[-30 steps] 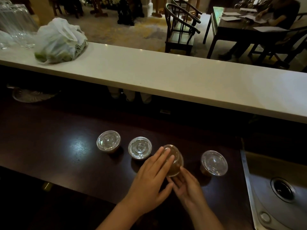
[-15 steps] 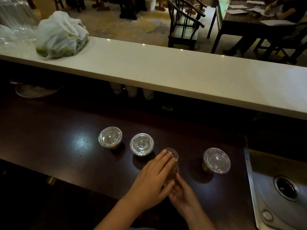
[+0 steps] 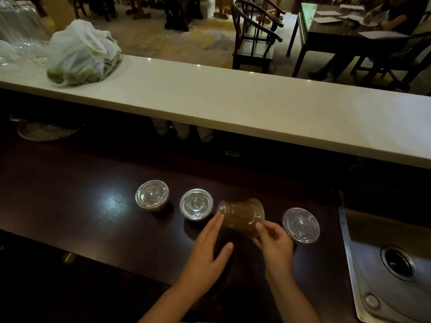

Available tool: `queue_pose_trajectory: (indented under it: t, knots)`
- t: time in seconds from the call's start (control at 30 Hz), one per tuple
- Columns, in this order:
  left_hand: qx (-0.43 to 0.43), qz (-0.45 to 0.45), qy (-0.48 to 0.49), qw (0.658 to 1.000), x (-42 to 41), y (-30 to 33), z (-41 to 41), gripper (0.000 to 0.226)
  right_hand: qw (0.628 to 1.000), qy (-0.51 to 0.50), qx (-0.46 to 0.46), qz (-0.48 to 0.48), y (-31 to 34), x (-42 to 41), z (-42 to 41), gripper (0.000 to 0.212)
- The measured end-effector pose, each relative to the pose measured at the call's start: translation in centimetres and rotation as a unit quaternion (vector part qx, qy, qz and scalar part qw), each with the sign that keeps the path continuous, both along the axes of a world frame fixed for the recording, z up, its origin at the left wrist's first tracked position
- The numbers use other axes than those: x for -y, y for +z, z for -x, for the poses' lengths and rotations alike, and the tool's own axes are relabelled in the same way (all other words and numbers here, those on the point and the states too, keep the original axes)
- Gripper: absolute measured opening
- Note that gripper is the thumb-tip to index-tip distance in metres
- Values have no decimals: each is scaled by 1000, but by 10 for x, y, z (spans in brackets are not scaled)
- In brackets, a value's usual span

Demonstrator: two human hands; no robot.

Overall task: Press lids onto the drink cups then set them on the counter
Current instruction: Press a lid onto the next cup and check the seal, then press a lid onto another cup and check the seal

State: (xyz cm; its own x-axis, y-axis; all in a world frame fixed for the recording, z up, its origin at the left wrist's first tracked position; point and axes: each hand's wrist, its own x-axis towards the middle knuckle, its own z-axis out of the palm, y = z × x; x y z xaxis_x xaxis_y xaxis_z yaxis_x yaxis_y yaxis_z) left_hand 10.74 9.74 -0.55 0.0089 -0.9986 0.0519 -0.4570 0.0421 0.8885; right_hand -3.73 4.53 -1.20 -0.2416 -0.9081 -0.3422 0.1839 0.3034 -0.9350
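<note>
Four clear plastic drink cups with brown liquid stand in a row on the dark worktop (image 3: pixel 70 206). Three are upright with clear lids on them: the left cup (image 3: pixel 152 194), the second cup (image 3: pixel 196 204) and the right cup (image 3: pixel 301 224). The third cup (image 3: pixel 241 215) is tipped on its side, narrow base to the left. My right hand (image 3: pixel 274 243) grips its wide end from below. My left hand (image 3: pixel 210 250) is spread flat, fingertips touching the cup's base end. The white counter (image 3: pixel 233 101) runs across behind.
A white plastic bag (image 3: pixel 81 54) with green contents lies on the counter's left end, beside clear glassware (image 3: pixel 21 36). A steel sink (image 3: pixel 391 264) sits at the right. A glass dish (image 3: pixel 46 132) and white cups (image 3: pixel 182 130) are under the counter ledge. A person sits at a far table (image 3: pixel 338 26).
The third cup has gone from upright under my left palm to lying on its side. My right hand moved up around its wide end and my left hand slid back to its base.
</note>
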Motion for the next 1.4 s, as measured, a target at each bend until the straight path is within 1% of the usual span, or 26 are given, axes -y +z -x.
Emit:
queue_pose_trajectory:
  t: [0.03, 0.07, 0.1, 0.13, 0.17, 0.2, 0.27, 0.3, 0.33, 0.37, 0.43, 0.53, 0.63, 0.7, 0.77, 0.9, 0.97, 1.07, 1.13, 1.17, 1.2, 1.23, 1.27, 1.33, 1.37, 1.4]
  knots:
    - [-68, -37, 37, 996, 3, 0, 3, 45, 997, 11, -71, 29, 0, 3, 1, 11]
    - [-139, -87, 72, 984, 6, 0, 5, 36, 989, 19, -135, 55, 0, 6, 2, 13]
    - [-218, -151, 94, 959, 9, 0, 6, 32, 979, 23, -185, 79, 0, 9, 3, 13]
    - [-303, -220, 106, 921, 12, -1, 7, 31, 969, 28, -222, 101, 0, 12, 4, 13]
    - [-385, -279, 109, 873, 15, -2, 7, 32, 958, 35, -258, 125, 0, 14, 5, 13]
    - [-456, -320, 110, 824, 17, -2, 6, 35, 940, 41, -304, 151, 0, 16, 6, 13]
    - [-556, -359, 118, 740, 20, -3, 6, 41, 885, 62, -412, 209, -1, 21, 8, 14]
    - [-588, -366, 126, 711, 23, -5, 5, 43, 853, 76, -456, 242, -3, 23, 10, 13]
    - [-610, -366, 134, 690, 25, -6, 6, 46, 820, 91, -491, 279, -5, 25, 11, 10]
    - [-622, -367, 139, 678, 27, -6, 7, 49, 790, 107, -515, 314, -8, 26, 13, 9]
    - [-632, -374, 142, 664, 31, -8, 10, 52, 746, 143, -539, 365, -11, 26, 17, 18]
    - [-637, -385, 149, 652, 33, -13, 13, 57, 704, 174, -551, 413, -15, 23, 19, 16]
    - [-654, -382, 157, 633, 35, -18, 15, 59, 686, 192, -551, 434, -21, 23, 19, 11]
    - [-665, -381, 160, 622, 37, -20, 17, 59, 685, 218, -547, 428, -30, 25, 22, 5]
    - [-669, -383, 159, 616, 37, -23, 20, 59, 689, 249, -547, 405, -39, 23, 27, 10]
    - [-683, -375, 156, 607, 37, -31, 20, 61, 665, 288, -587, 360, -49, 10, 38, 36]
    - [-685, -372, 157, 607, 35, -34, 20, 61, 664, 300, -594, 342, -50, 4, 39, 44]
    - [-687, -362, 158, 610, 33, -38, 22, 60, 671, 306, -589, 331, -52, 1, 39, 46]
    - [-676, -351, 167, 626, 29, -39, 23, 59, 678, 299, -586, 328, -51, 2, 37, 44]
    - [-660, -342, 179, 645, 28, -39, 24, 58, 681, 290, -587, 329, -50, 2, 35, 42]
    - [-632, -329, 196, 674, 26, -39, 23, 56, 684, 277, -587, 334, -49, 3, 33, 40]
    - [-587, -310, 221, 714, 24, -38, 22, 52, 688, 262, -585, 341, -47, 3, 30, 38]
    - [-527, -280, 248, 764, 22, -36, 20, 46, 692, 249, -579, 351, -44, 4, 26, 37]
    - [-379, -180, 288, 861, 17, -29, 12, 30, 692, 239, -567, 376, -38, 9, 13, 37]
    - [-293, -117, 293, 902, 15, -26, 4, 24, 687, 243, -565, 388, -36, 12, 4, 38]
    - [-196, -56, 278, 939, 14, -24, -5, 20, 679, 252, -564, 397, -35, 14, -5, 40]
